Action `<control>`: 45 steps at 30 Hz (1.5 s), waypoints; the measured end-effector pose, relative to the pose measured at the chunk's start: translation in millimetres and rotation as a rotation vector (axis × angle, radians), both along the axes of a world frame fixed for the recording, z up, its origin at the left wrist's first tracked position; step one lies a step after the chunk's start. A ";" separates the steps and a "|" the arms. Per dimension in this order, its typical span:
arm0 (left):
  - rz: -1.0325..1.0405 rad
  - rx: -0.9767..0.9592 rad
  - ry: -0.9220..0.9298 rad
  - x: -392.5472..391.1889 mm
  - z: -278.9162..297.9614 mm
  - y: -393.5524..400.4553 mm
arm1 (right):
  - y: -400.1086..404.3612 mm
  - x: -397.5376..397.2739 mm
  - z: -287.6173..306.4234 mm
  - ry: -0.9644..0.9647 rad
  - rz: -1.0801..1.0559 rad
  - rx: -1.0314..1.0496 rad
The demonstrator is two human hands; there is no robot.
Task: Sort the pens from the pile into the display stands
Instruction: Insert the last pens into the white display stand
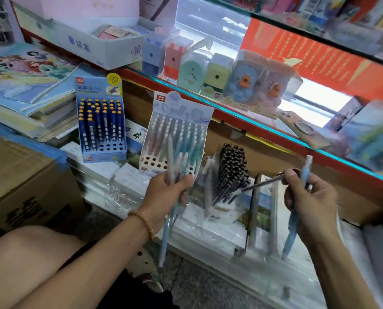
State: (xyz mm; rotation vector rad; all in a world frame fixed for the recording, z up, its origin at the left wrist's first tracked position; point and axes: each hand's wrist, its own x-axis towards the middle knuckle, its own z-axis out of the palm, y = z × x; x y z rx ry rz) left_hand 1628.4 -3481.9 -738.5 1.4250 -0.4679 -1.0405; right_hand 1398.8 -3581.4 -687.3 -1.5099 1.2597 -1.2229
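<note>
Though loose, pens (175, 175) within left hand (163, 197)

- Both forearms are bare, with no sleeves in sight.
- A tan beaded bracelet (144, 221) circles the left wrist.
- Dark shorts (128, 293) cover the lap, knee bare.

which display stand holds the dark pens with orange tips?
The blue display stand on the left; the pastel display stand beside it holds pale pens, and both have empty front holes.

a stationery shop: retail pen display stands (102, 128) with header cards, packaged pencil sharpeners (191, 72) lined on a glass counter (264, 128), stacked notebooks (28, 92) and cardboard stock boxes (23, 181).
</note>
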 end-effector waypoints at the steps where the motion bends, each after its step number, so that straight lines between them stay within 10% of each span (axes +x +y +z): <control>1: 0.012 -0.003 0.005 0.5 0.1 0.6 | -0.4 -1.9 -4.8 0.044 -0.007 -0.025; 11: 0.053 0.001 0.024 0.2 -6.9 5.1 | -8.8 19.6 -55.2 0.473 -0.020 -0.198; 28: 0.007 -0.041 0.033 3.8 -6.0 4.6 | 1.4 40.8 -41.2 0.566 0.109 -0.143; 38: 0.034 -0.170 -0.068 11.6 7.8 11.8 | 34.3 99.4 -33.4 0.699 0.743 -0.140; 45: 0.107 -0.134 -0.040 30.0 6.6 13.2 | 37.3 115.0 -22.6 0.348 1.035 0.195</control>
